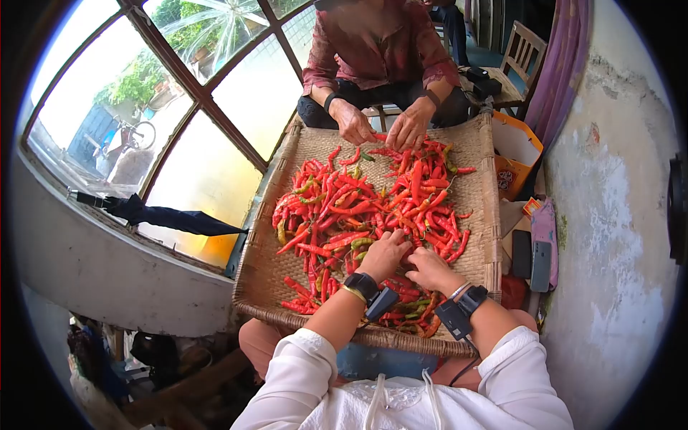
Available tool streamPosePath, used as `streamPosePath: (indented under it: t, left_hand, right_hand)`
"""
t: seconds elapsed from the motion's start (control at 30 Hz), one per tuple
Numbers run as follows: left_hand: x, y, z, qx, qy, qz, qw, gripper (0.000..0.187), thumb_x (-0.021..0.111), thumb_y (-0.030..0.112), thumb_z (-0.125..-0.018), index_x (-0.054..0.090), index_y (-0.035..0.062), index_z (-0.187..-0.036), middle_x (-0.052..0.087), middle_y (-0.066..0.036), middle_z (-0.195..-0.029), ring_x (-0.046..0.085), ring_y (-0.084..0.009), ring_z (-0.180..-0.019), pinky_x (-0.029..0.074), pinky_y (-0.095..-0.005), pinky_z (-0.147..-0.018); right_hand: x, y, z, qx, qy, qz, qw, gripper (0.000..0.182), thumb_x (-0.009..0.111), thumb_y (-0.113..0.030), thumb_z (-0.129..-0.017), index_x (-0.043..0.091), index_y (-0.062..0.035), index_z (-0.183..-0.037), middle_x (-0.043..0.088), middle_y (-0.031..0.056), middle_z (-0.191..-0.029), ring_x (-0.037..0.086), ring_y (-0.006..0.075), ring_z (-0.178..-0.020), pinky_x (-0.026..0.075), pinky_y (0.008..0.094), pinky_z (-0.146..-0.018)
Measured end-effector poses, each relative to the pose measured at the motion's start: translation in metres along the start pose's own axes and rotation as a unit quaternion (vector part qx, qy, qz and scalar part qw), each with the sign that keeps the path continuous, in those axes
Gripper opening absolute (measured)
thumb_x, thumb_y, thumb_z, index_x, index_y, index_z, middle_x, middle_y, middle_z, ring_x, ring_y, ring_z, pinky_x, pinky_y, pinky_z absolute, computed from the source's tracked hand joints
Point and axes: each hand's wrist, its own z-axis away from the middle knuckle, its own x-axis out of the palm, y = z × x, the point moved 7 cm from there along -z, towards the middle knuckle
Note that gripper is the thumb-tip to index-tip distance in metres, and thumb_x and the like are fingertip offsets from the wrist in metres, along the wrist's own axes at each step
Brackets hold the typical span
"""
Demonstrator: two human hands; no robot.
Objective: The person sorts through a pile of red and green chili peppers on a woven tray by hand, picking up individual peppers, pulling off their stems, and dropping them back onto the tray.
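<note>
From where I stand, the head view looks down on a shallow rectangular tray of tan woven wicker (312, 147), with slender, glossy red chilli peppers (351, 201) heaped across its middle and near end, a few green or yellowish ones among them. The seated person in white sleeves has the left hand (385, 256) low over the near part of the heap, fingers bent down into it; the right hand (434, 272) is just beside it, its fingers curled inward. Each grip looks partly closed, but I can't tell whether either has hold of a pepper. Across the tray, a co-worker in a dark red shirt (380, 43) has both hands at the heap's far edge. A folded navy umbrella (172, 217) lies by the window, left of the tray; an open orange box (510, 161) stands to its right.
</note>
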Motion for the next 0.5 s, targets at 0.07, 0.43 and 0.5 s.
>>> streamPosePath:
  t: [0.07,0.43,0.5]
  left_hand:
    - [-0.006,0.002,-0.001,-0.002,0.008,0.005,1.0,0.036,0.059,0.009,-0.069,0.058,0.0127,-0.105,0.047,-0.008,-0.115,0.05,-0.0271,-0.096,0.045,-0.0337,-0.08]
    - [-0.058,0.011,0.011,0.03,0.147,0.177,0.973,0.016,0.059,0.015,-0.074,0.058,0.0065,-0.087,0.058,-0.011,-0.075,0.059,-0.029,-0.068,0.047,-0.0388,-0.059]
    - [-0.059,0.012,0.016,0.026,0.106,0.208,0.972,0.016,0.059,0.016,-0.075,0.058,0.0052,-0.088,0.058,-0.013,-0.07,0.059,-0.0305,-0.066,0.047,-0.0399,-0.059]
  right_hand:
    - [-0.005,0.001,-0.002,0.001,0.034,-0.1,0.994,0.03,0.063,-0.018,-0.07,0.062,-0.0037,-0.096,0.055,0.016,-0.097,0.054,0.0291,-0.094,0.043,0.0369,-0.084]
    - [-0.075,-0.04,0.016,0.005,0.19,-0.239,0.952,0.019,0.064,-0.011,-0.075,0.059,-0.0018,-0.091,0.062,0.0062,-0.08,0.06,0.0128,-0.067,0.049,0.0262,-0.063]
    - [-0.07,-0.029,0.01,-0.007,0.199,-0.285,0.938,0.014,0.063,-0.012,-0.078,0.058,-0.0016,-0.086,0.061,0.0031,-0.072,0.058,0.0109,-0.06,0.048,0.0244,-0.057]
